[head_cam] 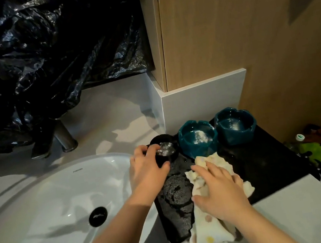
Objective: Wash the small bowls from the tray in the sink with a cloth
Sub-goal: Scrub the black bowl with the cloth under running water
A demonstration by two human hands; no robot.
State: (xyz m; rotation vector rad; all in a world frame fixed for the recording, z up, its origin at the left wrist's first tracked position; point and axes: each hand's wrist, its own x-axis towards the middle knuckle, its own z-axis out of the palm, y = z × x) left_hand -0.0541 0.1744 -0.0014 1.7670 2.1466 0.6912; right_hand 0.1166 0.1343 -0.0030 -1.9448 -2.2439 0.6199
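Head view: the left hand grips the small black bowl, thumb on its near wall and fingers curled over its far-left rim. The bowl stands at the far-left corner of the black tray, just beside the sink. The right hand lies on the cloth with fingers spread and fairly straight, pressing it against the tray. It does not appear to have gathered the cloth. The hands are apart, each on its own item.

Step in hand, as judged: lifting the black bowl toward the basin while taking up the cloth. Something glistens inside the bowl, likely water or residue, so it should be kept level on the short carry left and tipped only over the basin. The grip looks adequate, though a wet wall may slip, so the thumb is best kept low. The right hand should bunch the cloth into the palm before lifting, or its near end may drag across the tray.

Condition of items: the black bowl is small, round and upright. The left teal bowl and the right teal bowl stand side by side along the tray's far edge, upright, with notched rims and whitish residue inside. None looks washed. The cloth is pale, spotted and crumpled, overhanging the tray's near edge.
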